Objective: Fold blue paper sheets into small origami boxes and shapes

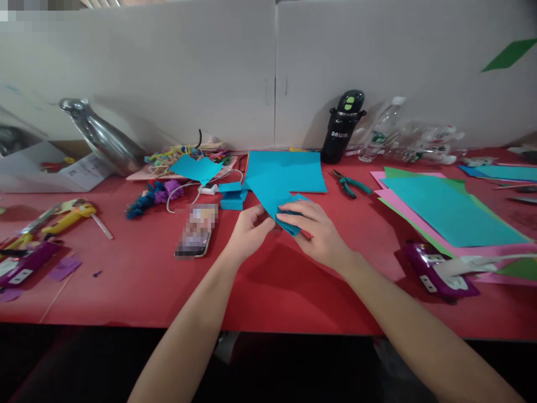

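Between my hands is a folded sheet of blue paper [271,196], raised a little over the red table and tilted, its lower corner doubled over. My left hand [251,229] pinches its lower left edge, with the fingertips partly hidden under the paper. My right hand [316,226] is closed on the folded lower right part, fingers on top. Behind the held piece lies another flat blue sheet [289,165]. Just left of it sits a small creased blue paper strip [232,196]. A phone [197,230] rests left of my left hand.
Teal-handled pliers [352,187] and a black bottle [344,129] stand or lie behind my right hand. Coloured paper sheets [448,210] and a purple power strip [438,271] are at right. A yellow glue gun [71,218] and a steel bottle [104,137] are at left.
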A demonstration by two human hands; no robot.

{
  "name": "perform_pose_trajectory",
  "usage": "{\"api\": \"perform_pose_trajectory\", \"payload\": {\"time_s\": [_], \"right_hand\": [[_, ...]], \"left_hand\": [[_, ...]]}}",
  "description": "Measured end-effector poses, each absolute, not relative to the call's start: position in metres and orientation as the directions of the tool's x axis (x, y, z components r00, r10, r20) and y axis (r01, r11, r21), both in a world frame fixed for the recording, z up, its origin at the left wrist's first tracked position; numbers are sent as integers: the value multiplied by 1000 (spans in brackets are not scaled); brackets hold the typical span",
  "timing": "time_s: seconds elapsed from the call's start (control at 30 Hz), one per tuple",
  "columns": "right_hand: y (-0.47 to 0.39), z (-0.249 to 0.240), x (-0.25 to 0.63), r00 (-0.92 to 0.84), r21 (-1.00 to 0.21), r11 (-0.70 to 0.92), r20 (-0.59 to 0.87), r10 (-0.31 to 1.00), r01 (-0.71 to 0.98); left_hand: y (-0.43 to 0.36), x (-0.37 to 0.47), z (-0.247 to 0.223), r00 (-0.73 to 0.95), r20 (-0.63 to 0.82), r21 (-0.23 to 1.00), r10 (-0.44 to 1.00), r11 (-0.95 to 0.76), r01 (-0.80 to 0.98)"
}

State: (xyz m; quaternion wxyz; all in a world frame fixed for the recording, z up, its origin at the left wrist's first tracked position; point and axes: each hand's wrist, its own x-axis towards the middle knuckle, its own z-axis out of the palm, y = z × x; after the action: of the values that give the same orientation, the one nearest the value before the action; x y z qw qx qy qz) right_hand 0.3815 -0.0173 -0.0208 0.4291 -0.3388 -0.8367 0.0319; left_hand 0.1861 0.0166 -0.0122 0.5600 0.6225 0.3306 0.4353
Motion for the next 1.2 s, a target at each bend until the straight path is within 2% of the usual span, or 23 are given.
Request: {"api": "perform_pose_trajectory", "payload": {"time_s": [0.1,0.2,0.5,0.73,1.2], "right_hand": [[-17,-21,382,-415,-279,746,689,594,605],[-18,-21,382,-426,-236,725,677,601,647],[-18,-23,378,-477,-172,713,635,608,679],[-21,-21,377,-474,-163,683,606,638,712],[-23,-21,373,-463,-172,668,596,656,724]], "left_hand": [[16,184,-12,466,134,969,875,-16,-248],[18,181,-12,520,110,949,847,66,-309],[18,181,-13,520,112,973,847,13,-230],[21,180,-18,538,110,954,836,63,-293],[22,184,-20,477,50,948,878,108,-298]]}}
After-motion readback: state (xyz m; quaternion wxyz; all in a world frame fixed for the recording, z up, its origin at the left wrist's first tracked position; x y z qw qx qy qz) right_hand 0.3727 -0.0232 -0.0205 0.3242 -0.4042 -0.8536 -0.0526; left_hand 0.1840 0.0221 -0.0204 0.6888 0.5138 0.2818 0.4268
